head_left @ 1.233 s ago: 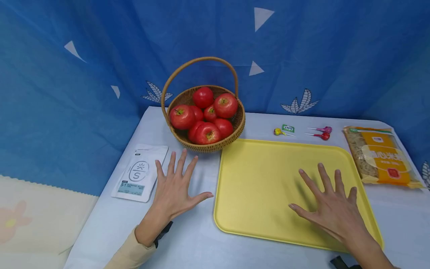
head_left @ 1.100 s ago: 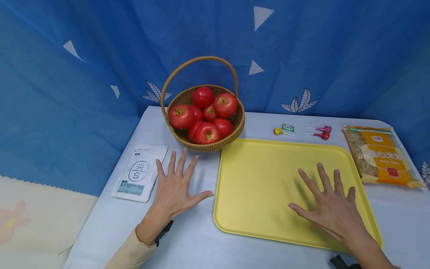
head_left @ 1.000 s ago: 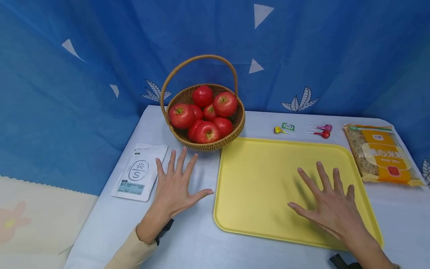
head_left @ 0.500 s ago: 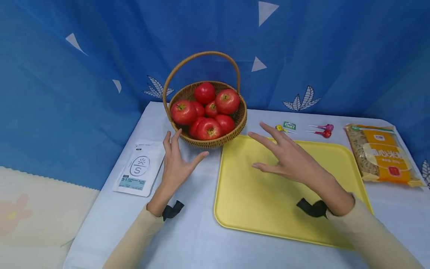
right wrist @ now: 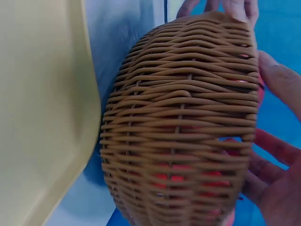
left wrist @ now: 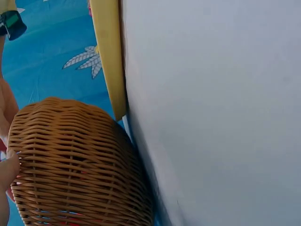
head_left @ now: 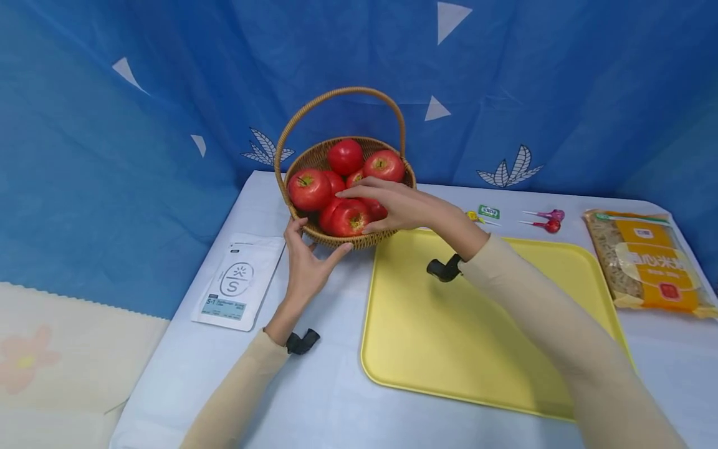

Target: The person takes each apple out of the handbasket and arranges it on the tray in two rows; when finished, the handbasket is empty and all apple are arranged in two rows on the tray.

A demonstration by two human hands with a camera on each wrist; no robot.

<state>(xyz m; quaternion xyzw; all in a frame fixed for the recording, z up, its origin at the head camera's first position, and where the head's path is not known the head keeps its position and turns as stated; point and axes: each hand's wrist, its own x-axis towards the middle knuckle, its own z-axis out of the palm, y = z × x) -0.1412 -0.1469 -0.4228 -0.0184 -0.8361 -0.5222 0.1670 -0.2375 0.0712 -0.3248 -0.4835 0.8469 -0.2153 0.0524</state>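
A wicker basket (head_left: 359, 240) filled with several red apples stands at the back of the table, its handle upright. My left hand (head_left: 308, 268) holds the front left of the basket, fingers at the rim and thumb spread across the near side. Over the basket my right hand (head_left: 398, 202) reaches in from the right, its fingers arched over a front apple (head_left: 349, 218) with the thumb at the near side. In the right wrist view the wicker wall hides most of that apple, and the right thumb (right wrist: 280, 80) shows above the rim.
A yellow tray (head_left: 426, 337) lies right of the basket. Behind it are several lollipops (head_left: 550, 226) and a small green packet (head_left: 489, 212). An orange and clear bag (head_left: 650, 262) is at far right, a white pouch (head_left: 238, 284) at left. A blue curtain (head_left: 336, 50) hangs behind.
Both hands were spread above the table and tray. The right hand has moved left and forward onto an apple, and the left hand has come forward to the basket's rim.
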